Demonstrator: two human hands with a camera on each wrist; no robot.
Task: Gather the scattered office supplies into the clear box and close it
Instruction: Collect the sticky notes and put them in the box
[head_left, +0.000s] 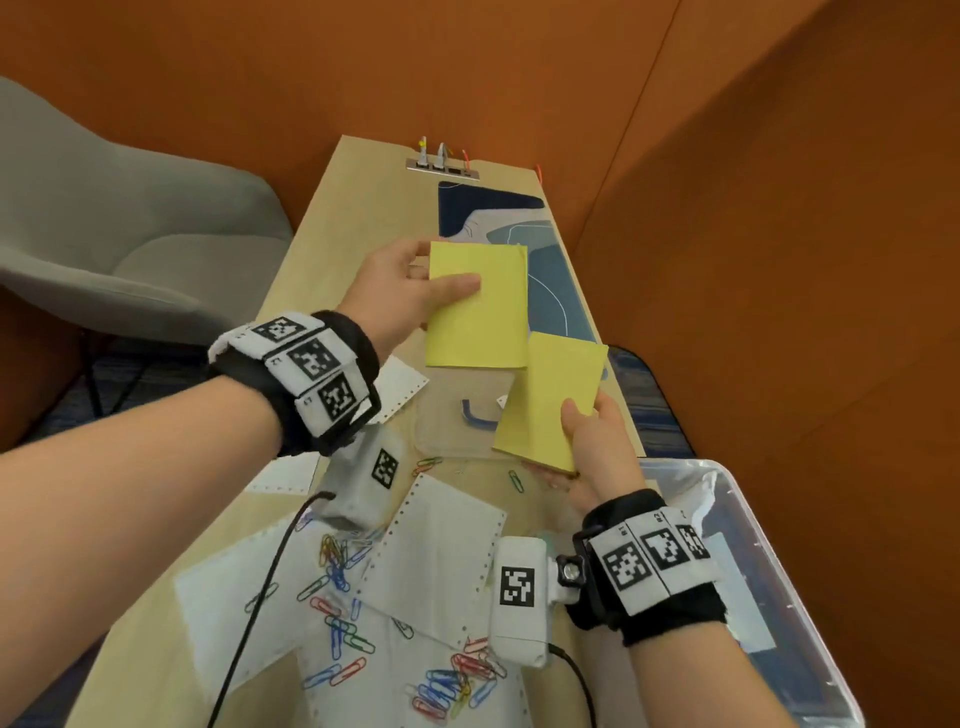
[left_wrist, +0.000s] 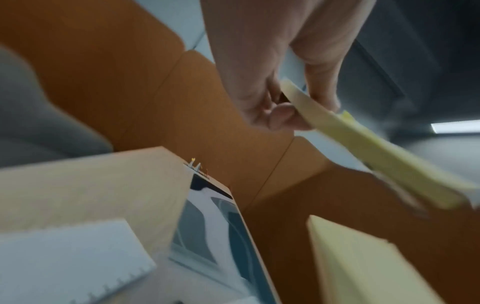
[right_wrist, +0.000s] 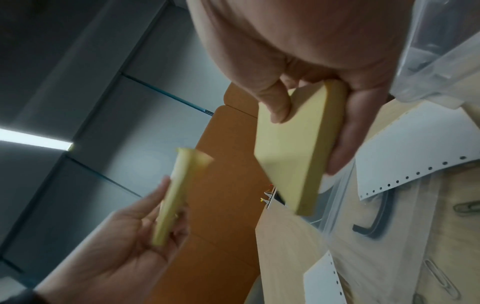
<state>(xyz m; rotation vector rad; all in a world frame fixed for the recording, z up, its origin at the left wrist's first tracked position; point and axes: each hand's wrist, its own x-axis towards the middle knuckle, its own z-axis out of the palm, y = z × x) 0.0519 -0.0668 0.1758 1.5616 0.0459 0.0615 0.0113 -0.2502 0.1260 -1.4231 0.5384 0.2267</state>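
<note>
My left hand (head_left: 400, 291) holds a yellow sticky-note pad (head_left: 478, 306) above the table, thumb on top and fingers beneath; the left wrist view shows this pad (left_wrist: 363, 144) edge-on. My right hand (head_left: 592, 447) grips a second, thicker yellow pad (head_left: 550, 400) by its near end, thumb on top (right_wrist: 293, 148). Both pads hover over the clear lid (head_left: 457, 410) with a blue handle. The clear box (head_left: 769, 551) stands open at the right. Coloured paper clips (head_left: 337, 571) and white perforated sheets (head_left: 436, 545) lie scattered on the near table.
A blue patterned mat (head_left: 524, 239) lies at the table's far end, beyond it a socket strip (head_left: 441, 166). Orange partition walls enclose the far side and right. A grey chair (head_left: 104, 239) stands to the left. Camera cables trail from both wrists.
</note>
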